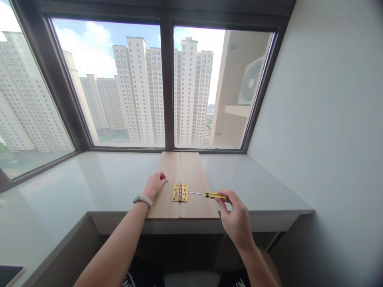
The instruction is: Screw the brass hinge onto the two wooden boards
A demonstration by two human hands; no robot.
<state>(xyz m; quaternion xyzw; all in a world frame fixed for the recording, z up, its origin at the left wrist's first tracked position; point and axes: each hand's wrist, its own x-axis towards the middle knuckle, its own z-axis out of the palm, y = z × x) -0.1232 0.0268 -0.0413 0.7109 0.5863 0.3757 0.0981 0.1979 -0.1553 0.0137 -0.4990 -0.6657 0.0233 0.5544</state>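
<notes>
Two pale wooden boards [194, 171] lie side by side on the white counter, with a narrow seam between them. A gold-coloured hinge [180, 192] lies open across that seam, with several screws at its holes. My left hand [154, 183] rests on the left board, fingers closed; small metal screws [166, 181] stick out from the fingertips. To the right, my right hand [235, 213] holds a yellow and black screwdriver [216, 195] by its handle. The screwdriver's shaft points left, its tip just right of the hinge and apart from it.
The white counter [119, 171] runs along dark-framed windows [169, 87] and bends toward me at the left. A white wall [317, 111] rises on the right. A dark flat object [10, 275] sits at the lower left corner. The boards' near ends reach the counter's front edge.
</notes>
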